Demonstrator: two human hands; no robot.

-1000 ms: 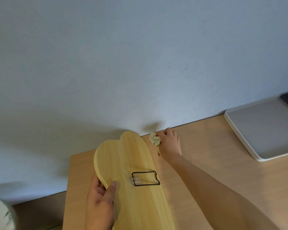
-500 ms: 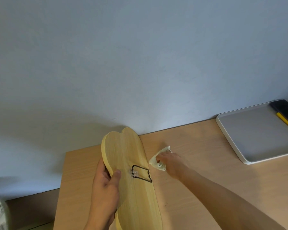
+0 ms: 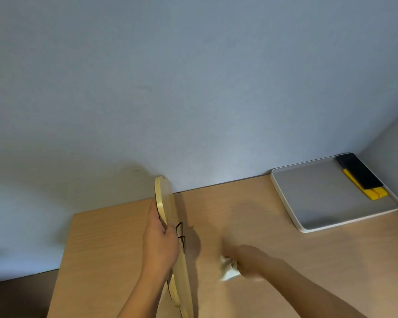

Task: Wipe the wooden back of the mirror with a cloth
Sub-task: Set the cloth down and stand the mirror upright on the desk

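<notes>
The mirror (image 3: pixel 168 203) is a light wooden board with a lobed top. It stands nearly on edge on the wooden table (image 3: pixel 110 239), its wooden back facing right. A black wire stand (image 3: pixel 180 236) sticks out from that back. My left hand (image 3: pixel 160 246) grips the mirror's left edge around the middle. My right hand (image 3: pixel 251 260), blurred by motion, holds a small crumpled white cloth (image 3: pixel 228 269) just above the table, to the right of the mirror and apart from it.
A white tray (image 3: pixel 285 198) with a grey floor sits at the back right of the table, holding a black and a yellow object (image 3: pixel 363 177) at its far corner. A pale wall rises right behind the table; a side wall closes the right.
My left hand has tipped the mirror from lying flat up onto its edge. My right hand took the cloth from near the wall and carried it toward me, to the right of the mirror.
</notes>
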